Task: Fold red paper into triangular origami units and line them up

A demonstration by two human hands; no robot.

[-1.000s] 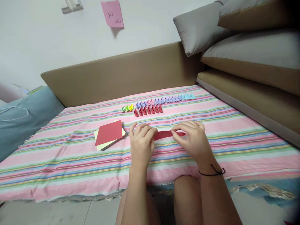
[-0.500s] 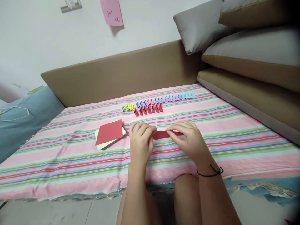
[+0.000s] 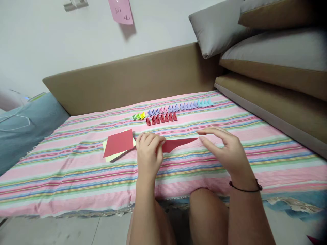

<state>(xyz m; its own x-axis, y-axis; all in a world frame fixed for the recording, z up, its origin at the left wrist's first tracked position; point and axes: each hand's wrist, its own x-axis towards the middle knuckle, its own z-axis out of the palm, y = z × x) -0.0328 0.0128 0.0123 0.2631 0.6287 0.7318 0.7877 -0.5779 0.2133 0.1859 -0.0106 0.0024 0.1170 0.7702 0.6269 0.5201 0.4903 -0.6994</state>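
A dark red sheet of paper, folded (image 3: 173, 144), stretches to a narrow point on the right. My left hand (image 3: 149, 146) grips its left part, fingers curled over it, so that end is hidden. At the paper's right tip is my right hand (image 3: 226, 148), with thumb and forefinger apart; they are close to the tip but not closed on it. To the left of my hands lies a stack of square paper (image 3: 119, 144), a red sheet askew on top of pale yellow ones.
Beyond my hands, small red folded paper pieces (image 3: 162, 118) form a row. Behind them runs a longer row of purple, pink and blue pieces (image 3: 189, 106), with green and yellow pieces (image 3: 138, 116) at its left. A striped cloth (image 3: 84, 177) covers the seat; cushions (image 3: 276, 51) pile at right.
My right hand has slid right along the paper to its tip, and its fingers have parted. My left hand has shifted slightly left, still holding the paper.
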